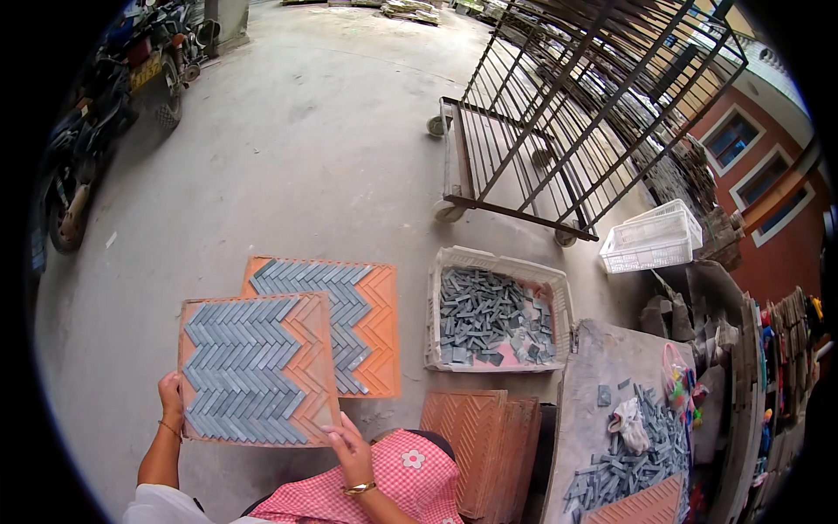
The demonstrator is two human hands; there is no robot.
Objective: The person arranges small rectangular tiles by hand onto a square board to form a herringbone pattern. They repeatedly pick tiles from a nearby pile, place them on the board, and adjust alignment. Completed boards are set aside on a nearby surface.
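Note:
Between my two hands is an orange tray (313,362) with herringbone grooves, most of them filled with grey stone strips (240,371). My left hand (171,397) grips its left edge near the lower corner. The lower right corner is pinched by my right hand (350,444), thumb on top. Grooves along the tray's right side hold no strips. Behind and partly under it in view lies a second orange tray (381,332), also partly filled with grey strips; its lower left part is hidden.
A white plastic crate (563,297) of loose grey strips stands to the right. Nearer me are stacked orange trays (467,419). A work table (594,354) carries more strips and a white cloth (630,426). Beyond stand a wheeled metal rack (476,175), white baskets (646,240) and parked motorcycles (83,157).

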